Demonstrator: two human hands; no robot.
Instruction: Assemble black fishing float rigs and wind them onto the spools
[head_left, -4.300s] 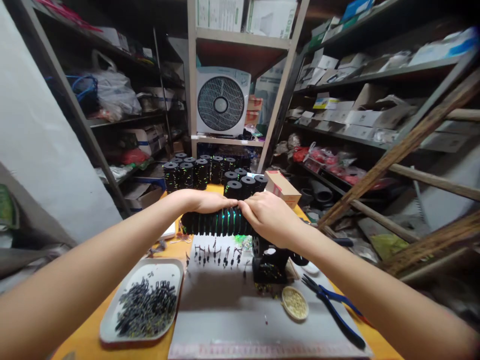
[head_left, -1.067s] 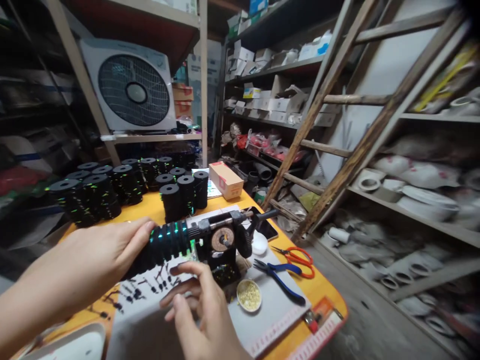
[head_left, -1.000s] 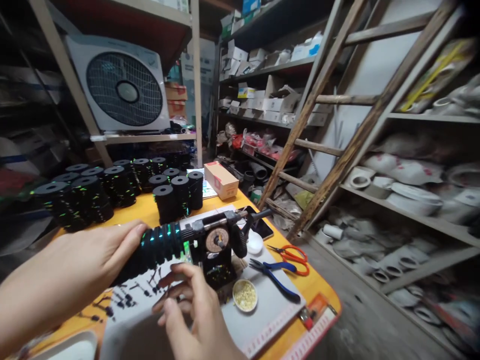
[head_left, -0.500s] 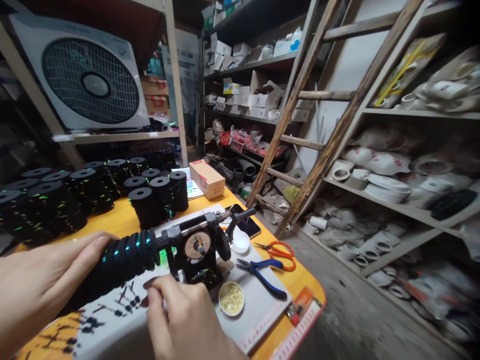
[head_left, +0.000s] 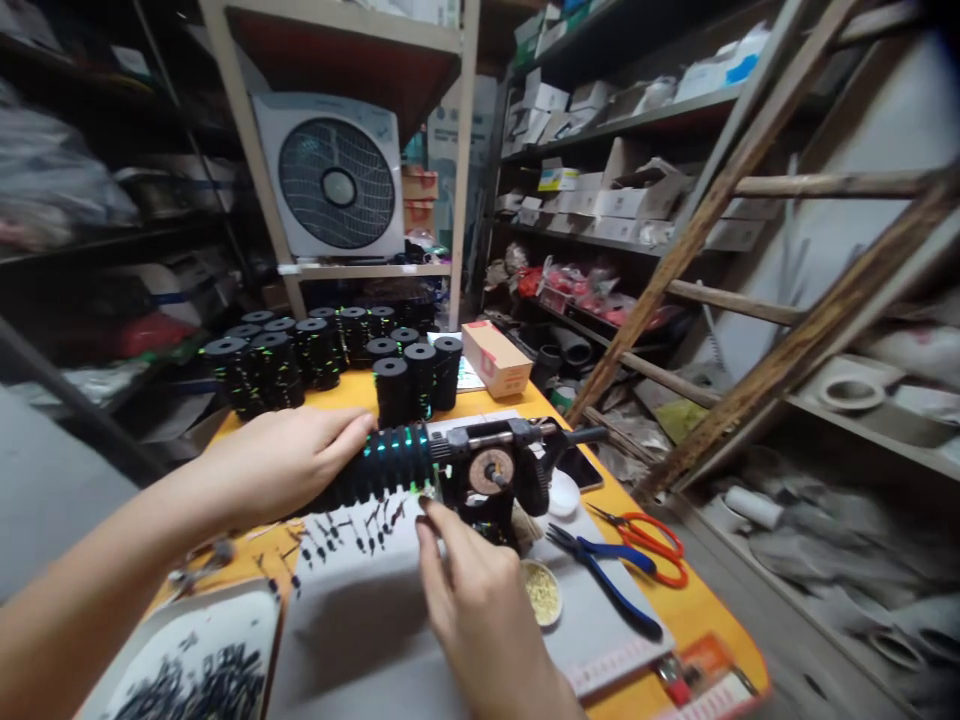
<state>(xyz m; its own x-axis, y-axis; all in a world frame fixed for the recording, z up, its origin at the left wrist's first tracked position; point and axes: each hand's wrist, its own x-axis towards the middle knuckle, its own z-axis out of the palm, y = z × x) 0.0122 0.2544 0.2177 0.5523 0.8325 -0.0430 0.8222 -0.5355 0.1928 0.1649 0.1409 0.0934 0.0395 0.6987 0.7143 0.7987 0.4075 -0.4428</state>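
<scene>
My left hand (head_left: 322,450) is wrapped over a black ribbed roll (head_left: 397,456) with shiny green-blue flecks. The roll's right end meets a dark hand-winder-like device (head_left: 491,468) with a round dial. Below the roll's right end is my right hand (head_left: 484,590), thumb and forefinger brought together; whatever sits between the tips is too small to make out. Several small black pieces with thin stems (head_left: 367,535) lie in a row on the pale board (head_left: 375,620) under the roll.
A white tray (head_left: 142,640) of small black pieces is at front left. Blue-handled pliers (head_left: 607,580), orange-handled scissors (head_left: 652,545) and a small dish of yellowish bits (head_left: 541,592) lie right. Black spools (head_left: 319,355) and a cardboard box (head_left: 496,358) stand behind; a ladder (head_left: 697,240) leans right.
The view has swung left, bringing the white tray into sight. My right fingertips have come nearer the roll's right end. My left hand stays on the roll.
</scene>
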